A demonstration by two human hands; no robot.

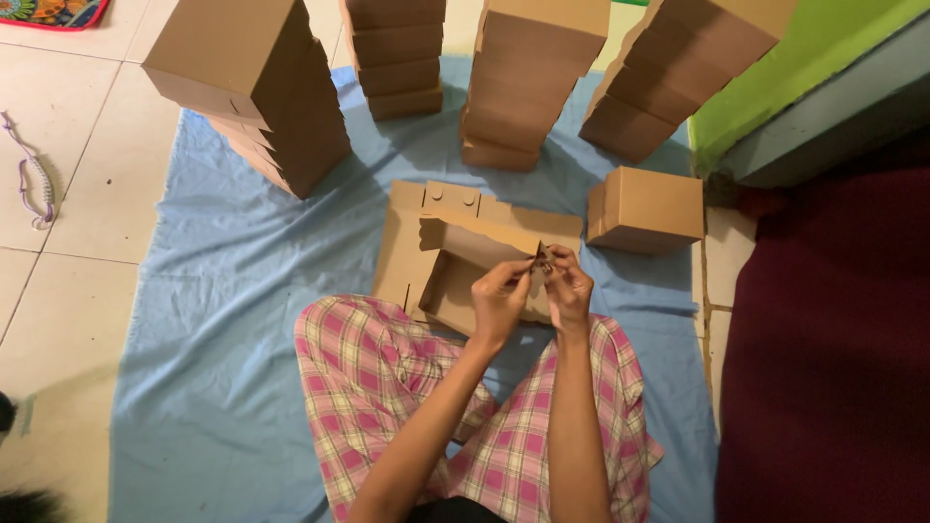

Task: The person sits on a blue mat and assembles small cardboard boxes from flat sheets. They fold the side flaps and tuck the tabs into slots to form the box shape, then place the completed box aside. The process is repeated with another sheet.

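Status: four stacks of folded brown boxes stand on the blue cloth (232, 281), all beyond the half-folded box (455, 257): one far left (257, 82), two in the middle (397, 53) (528, 77), one far right (678, 63). One more finished box (647, 208) sits alone just right of the half-folded box. So a good batch looks done, judging by the stacks.

In hand: the half-folded box lies on the cloth straight ahead of the person's crossed legs in pink plaid trousers (387, 378). Its back flap with cut notches lies flat, and a scalloped side wall stands up. The near right side does not look closed yet, so this one reads as partway through.

Hands: the left hand (501, 295) and right hand (570, 289) meet over the near right edge of the half-folded box, fingertips nearly touching. Both are pinched on something small at the top edge of the raised wall, likely a tab of the cardboard; too small to say for sure. Fingers are curled, not spread.

A purple cord (34, 184) lies on the tiles well left of the half-folded box, off the cloth.
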